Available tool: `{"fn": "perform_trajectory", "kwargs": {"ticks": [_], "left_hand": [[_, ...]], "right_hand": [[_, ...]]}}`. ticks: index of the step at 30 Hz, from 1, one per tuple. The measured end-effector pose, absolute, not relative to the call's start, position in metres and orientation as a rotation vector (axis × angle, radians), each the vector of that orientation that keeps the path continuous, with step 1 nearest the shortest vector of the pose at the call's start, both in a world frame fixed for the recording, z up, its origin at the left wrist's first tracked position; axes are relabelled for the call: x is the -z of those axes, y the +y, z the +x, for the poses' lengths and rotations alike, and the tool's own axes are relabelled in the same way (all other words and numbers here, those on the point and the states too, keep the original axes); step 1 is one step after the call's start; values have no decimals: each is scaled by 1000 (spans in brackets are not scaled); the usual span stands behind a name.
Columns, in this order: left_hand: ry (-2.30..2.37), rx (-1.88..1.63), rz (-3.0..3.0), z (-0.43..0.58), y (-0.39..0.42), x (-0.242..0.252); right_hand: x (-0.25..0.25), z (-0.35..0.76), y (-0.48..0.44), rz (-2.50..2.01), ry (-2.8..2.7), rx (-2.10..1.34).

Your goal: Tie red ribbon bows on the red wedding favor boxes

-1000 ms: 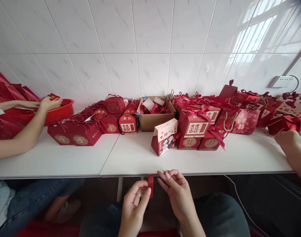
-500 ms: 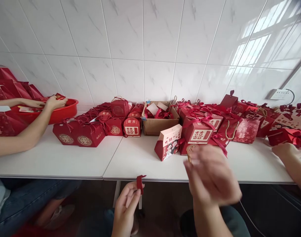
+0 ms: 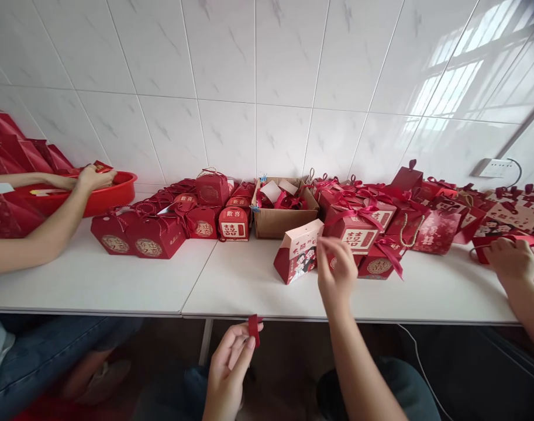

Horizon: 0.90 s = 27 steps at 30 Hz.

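Look, the right hand (image 3: 337, 270) is nearer, touching the pink-topped box (image 3: 298, 251) on its right side, fingers curled, grip unclear. The left hand (image 3: 230, 365), well short of that box past the table (image 3: 249, 292) edge, pinches a red strip (image 3: 253, 329) upright.

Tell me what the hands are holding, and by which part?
The left hand pinches a small red ribbon strip by its lower end. The right hand is at the pink-and-red paper gift box; a hold cannot be told.
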<state>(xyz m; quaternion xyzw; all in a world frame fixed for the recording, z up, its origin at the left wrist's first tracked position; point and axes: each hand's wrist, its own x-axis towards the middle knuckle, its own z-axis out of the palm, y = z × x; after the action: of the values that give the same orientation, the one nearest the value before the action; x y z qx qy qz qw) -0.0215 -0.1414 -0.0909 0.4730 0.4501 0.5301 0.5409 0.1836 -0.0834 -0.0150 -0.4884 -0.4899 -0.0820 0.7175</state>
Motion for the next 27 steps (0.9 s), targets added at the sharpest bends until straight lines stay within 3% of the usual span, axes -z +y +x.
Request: {"fn": "perform_trajectory", "kwargs": {"ticks": [6, 9, 17, 27], "left_hand": [[948, -1171, 1253, -15, -144, 98], [909, -1076, 1458, -10, -151, 93], [902, -978, 1777, -9, -159, 87], [919, -1001, 1719, -11, -151, 100]], "right_hand": [[84, 147, -150, -1228, -979, -920], [86, 137, -161, -1114, -946, -1215], [87, 134, -160, -941, -700, -1264], [87, 143, -165, -864, -695, -1239]]}}
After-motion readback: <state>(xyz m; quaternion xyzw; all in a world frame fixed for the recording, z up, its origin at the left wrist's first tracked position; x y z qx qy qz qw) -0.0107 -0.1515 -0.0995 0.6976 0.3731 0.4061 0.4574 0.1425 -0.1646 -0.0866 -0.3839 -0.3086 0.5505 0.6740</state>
